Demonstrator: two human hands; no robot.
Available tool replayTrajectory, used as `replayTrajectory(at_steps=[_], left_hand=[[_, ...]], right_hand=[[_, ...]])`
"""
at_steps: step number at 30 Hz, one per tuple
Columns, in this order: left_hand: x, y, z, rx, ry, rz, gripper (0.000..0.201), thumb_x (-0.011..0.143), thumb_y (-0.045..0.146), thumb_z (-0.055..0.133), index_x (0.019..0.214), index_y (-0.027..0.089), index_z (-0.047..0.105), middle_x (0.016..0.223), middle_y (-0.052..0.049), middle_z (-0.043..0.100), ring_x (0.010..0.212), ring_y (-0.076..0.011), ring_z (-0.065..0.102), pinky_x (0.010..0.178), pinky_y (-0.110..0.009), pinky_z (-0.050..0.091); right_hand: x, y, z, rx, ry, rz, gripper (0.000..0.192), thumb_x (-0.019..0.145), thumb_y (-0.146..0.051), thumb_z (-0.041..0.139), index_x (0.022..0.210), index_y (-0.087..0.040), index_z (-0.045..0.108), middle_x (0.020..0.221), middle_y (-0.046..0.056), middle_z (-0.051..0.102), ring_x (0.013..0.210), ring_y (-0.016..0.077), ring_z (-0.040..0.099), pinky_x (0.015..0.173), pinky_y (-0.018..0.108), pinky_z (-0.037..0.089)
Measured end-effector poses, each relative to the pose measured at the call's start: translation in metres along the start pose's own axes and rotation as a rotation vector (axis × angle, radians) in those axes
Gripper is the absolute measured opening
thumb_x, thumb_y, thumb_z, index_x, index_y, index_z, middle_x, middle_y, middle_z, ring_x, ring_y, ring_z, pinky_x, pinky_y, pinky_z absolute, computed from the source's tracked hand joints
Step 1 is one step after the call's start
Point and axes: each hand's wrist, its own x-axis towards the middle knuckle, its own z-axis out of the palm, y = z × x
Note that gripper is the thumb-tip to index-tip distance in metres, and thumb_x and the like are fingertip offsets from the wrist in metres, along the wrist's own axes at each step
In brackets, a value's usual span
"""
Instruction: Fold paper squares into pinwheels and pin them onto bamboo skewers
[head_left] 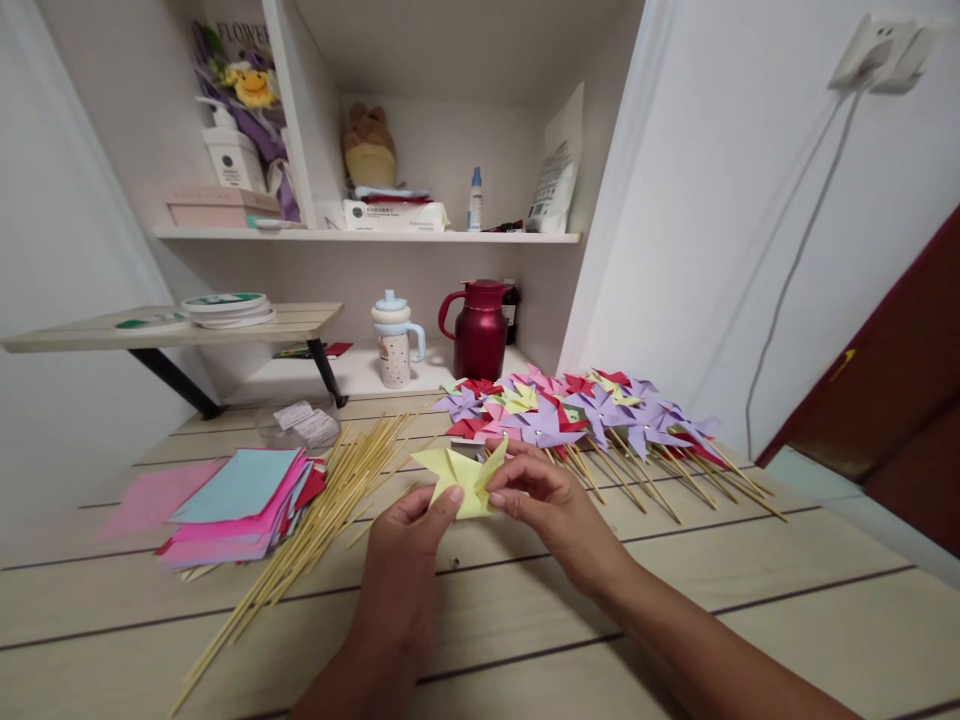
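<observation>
Item in hand: our left hand (409, 535) and right hand (544, 500) pinch 1 pale yellow folded paper pinwheel head (463, 480) above the light wooden table (675, 600), unmounted. Finished pinwheels (585, 410) piled right; bamboo sticks (330, 500) and coloured paper squares (240, 500) remain left.

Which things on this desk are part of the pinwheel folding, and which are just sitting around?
In use:
yellow paper pinwheel, held by left hand and right hand
bamboo sticks
stack of coloured paper
finished pinwheels

Lying about:
red jug
sippy cup
plush toy
small bottle
lotion pump bottle
</observation>
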Motion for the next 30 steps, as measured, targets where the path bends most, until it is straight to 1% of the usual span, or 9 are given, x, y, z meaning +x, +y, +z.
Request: replayTrajectory(at_steps=[1, 3, 7, 12, 15, 19, 25, 30], left_hand=[[0.0, 0.0, 0.0, 0.009, 0.005, -0.001, 0.035, 0.072, 0.039, 0.074, 0.099, 0.018, 0.075, 0.09, -0.007, 0.075, 0.084, -0.0226, 0.067, 0.081, -0.033, 0.047], [0.0, 0.001, 0.001, 0.042, 0.015, 0.008, 0.035, 0.071, 0.04, 0.074, 0.098, 0.018, 0.076, 0.088, -0.007, 0.075, 0.083, -0.0228, 0.066, 0.08, -0.033, 0.047], [0.002, 0.0, 0.0, 0.157, 0.078, 0.083, 0.032, 0.067, 0.04, 0.076, 0.09, 0.018, 0.078, 0.085, -0.006, 0.074, 0.083, -0.0228, 0.065, 0.079, -0.032, 0.047], [0.001, 0.0, 0.0, 0.266, 0.129, 0.141, 0.023, 0.067, 0.039, 0.075, 0.077, 0.018, 0.076, 0.084, -0.005, 0.071, 0.083, -0.0232, 0.063, 0.077, -0.031, 0.047], [0.002, 0.0, 0.0, 0.33, 0.145, 0.218, 0.019, 0.069, 0.036, 0.073, 0.071, 0.018, 0.073, 0.084, -0.005, 0.07, 0.085, -0.023, 0.063, 0.08, -0.031, 0.046], [0.005, -0.004, -0.001, 0.423, 0.137, 0.31, 0.017, 0.073, 0.035, 0.07, 0.073, 0.018, 0.072, 0.085, -0.004, 0.07, 0.084, -0.0212, 0.062, 0.081, -0.03, 0.045], [0.005, -0.007, -0.001, 0.453, 0.097, 0.299, 0.018, 0.074, 0.036, 0.069, 0.076, 0.019, 0.072, 0.087, -0.004, 0.069, 0.085, -0.0214, 0.061, 0.081, -0.031, 0.045], [0.001, -0.005, 0.001, 0.436, 0.072, 0.314, 0.02, 0.074, 0.038, 0.069, 0.074, 0.019, 0.072, 0.085, -0.004, 0.068, 0.085, -0.0214, 0.06, 0.079, -0.03, 0.045]], right_hand=[[0.0, 0.001, 0.0, 0.023, -0.002, 0.014, 0.004, 0.076, -0.028, 0.075, 0.075, -0.025, 0.072, 0.101, 0.003, 0.062, 0.11, 0.0249, 0.054, 0.098, 0.04, 0.038], [-0.001, 0.002, 0.001, 0.065, -0.009, 0.041, 0.004, 0.075, -0.026, 0.075, 0.074, -0.025, 0.071, 0.103, 0.003, 0.063, 0.106, 0.0238, 0.056, 0.095, 0.038, 0.04], [-0.001, -0.002, 0.001, 0.106, 0.005, 0.081, 0.003, 0.075, -0.025, 0.075, 0.075, -0.024, 0.072, 0.114, 0.003, 0.064, 0.108, 0.0248, 0.056, 0.092, 0.037, 0.041], [-0.003, -0.011, 0.002, -0.034, 0.04, 0.033, 0.003, 0.076, -0.025, 0.074, 0.073, -0.024, 0.073, 0.114, 0.004, 0.066, 0.112, 0.0258, 0.056, 0.097, 0.04, 0.038], [-0.004, -0.015, 0.002, -0.122, 0.047, -0.009, 0.004, 0.077, -0.024, 0.073, 0.073, -0.025, 0.073, 0.113, 0.004, 0.067, 0.111, 0.0253, 0.058, 0.098, 0.039, 0.038], [-0.005, -0.017, 0.003, -0.191, 0.053, -0.067, 0.005, 0.079, -0.022, 0.072, 0.075, -0.024, 0.074, 0.11, 0.005, 0.067, 0.108, 0.0239, 0.06, 0.097, 0.038, 0.04], [-0.005, -0.019, 0.004, -0.252, 0.074, -0.13, 0.007, 0.078, -0.016, 0.072, 0.074, -0.022, 0.073, 0.106, 0.005, 0.066, 0.105, 0.0216, 0.062, 0.094, 0.035, 0.042], [-0.005, -0.019, 0.003, -0.265, 0.091, -0.142, 0.006, 0.077, -0.016, 0.074, 0.075, -0.022, 0.072, 0.105, 0.004, 0.066, 0.104, 0.0207, 0.062, 0.092, 0.034, 0.042]])
